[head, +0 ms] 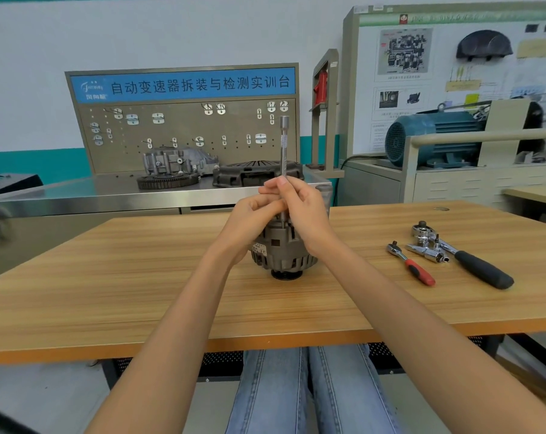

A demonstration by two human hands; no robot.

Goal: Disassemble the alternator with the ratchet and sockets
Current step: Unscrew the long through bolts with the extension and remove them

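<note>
Both hands [284, 208] grip extension bar [284, 145] above labelled alternator [281, 252].

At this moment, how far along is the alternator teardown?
Early. The alternator stands whole on the table. Both hands, left hand and right hand, hold an extension bar upright into its top. The ratchets lie unused; removing fasteners remains.
</note>
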